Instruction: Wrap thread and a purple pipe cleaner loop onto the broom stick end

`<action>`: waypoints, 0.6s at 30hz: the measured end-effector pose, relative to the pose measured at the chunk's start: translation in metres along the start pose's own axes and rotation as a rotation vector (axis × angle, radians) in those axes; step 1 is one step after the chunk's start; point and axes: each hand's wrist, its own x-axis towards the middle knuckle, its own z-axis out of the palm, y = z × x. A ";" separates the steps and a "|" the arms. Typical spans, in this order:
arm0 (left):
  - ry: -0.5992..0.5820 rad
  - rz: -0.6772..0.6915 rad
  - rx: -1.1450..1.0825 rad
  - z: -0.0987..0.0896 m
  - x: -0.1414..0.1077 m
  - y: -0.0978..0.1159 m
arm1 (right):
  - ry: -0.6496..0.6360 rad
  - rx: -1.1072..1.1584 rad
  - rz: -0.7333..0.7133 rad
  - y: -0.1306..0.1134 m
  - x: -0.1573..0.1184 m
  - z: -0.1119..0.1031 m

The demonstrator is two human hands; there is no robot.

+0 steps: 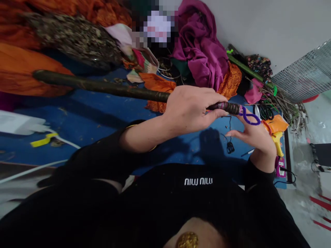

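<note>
A long dark greenish-brown stick (116, 90) slants across the view above the blue table (124, 148). My left hand (187, 106) is closed around it near its right end, thumb and forefinger at the wrapped part. Dark cord with some pink binds that end (230, 107), and a purple loop (250, 119) sticks out from it. Below and behind the loop is my right hand (252, 134), its thumb held away from the fingers, which are partly hidden by the stick's end. Thin black cord (230, 147) lies in a small bundle beneath the hands.
Orange cloth (51, 69) and a bag of dried plant matter (77, 38) lie at the back left. Magenta cloth (201, 51) is heaped at the back. Scissors (265, 111), twigs (292, 108) and a power strip (280, 167) are at the right. A white cable (67, 141) runs at left.
</note>
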 end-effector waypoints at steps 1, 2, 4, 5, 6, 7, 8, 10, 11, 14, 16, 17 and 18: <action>-0.005 -0.007 -0.001 -0.001 0.000 0.001 | 0.035 0.116 -0.007 0.001 0.006 0.010; -0.003 -0.019 -0.005 -0.001 0.000 0.002 | 0.072 0.231 0.000 0.000 0.011 0.020; 0.016 -0.055 -0.018 -0.002 0.000 0.004 | 0.114 0.422 0.043 -0.004 0.019 0.037; 0.030 -0.073 -0.026 -0.003 -0.001 0.004 | 0.095 0.513 0.065 -0.006 0.021 0.043; 0.042 -0.086 -0.032 -0.004 -0.002 0.004 | 0.041 0.617 0.079 -0.007 0.022 0.048; 0.045 -0.089 -0.037 -0.004 -0.002 0.004 | -0.035 0.737 0.085 -0.007 0.023 0.053; 0.042 -0.084 -0.039 -0.005 -0.003 0.004 | -0.112 0.871 0.090 -0.006 0.023 0.056; 0.031 -0.064 -0.039 -0.007 -0.005 0.005 | -0.253 1.139 0.109 0.000 0.025 0.062; 0.028 -0.056 -0.038 -0.008 -0.006 0.005 | -0.312 1.242 0.130 0.003 0.026 0.065; 0.016 -0.058 -0.040 -0.008 -0.008 0.006 | -0.350 1.373 0.256 0.014 0.035 0.071; -0.007 -0.065 -0.046 -0.005 -0.009 0.007 | -0.203 1.403 0.358 0.015 0.042 0.073; -0.021 -0.064 -0.051 -0.002 -0.010 0.006 | -0.106 1.419 0.401 0.013 0.044 0.073; -0.032 -0.057 -0.056 0.001 -0.011 0.005 | -0.025 1.438 0.430 0.010 0.046 0.072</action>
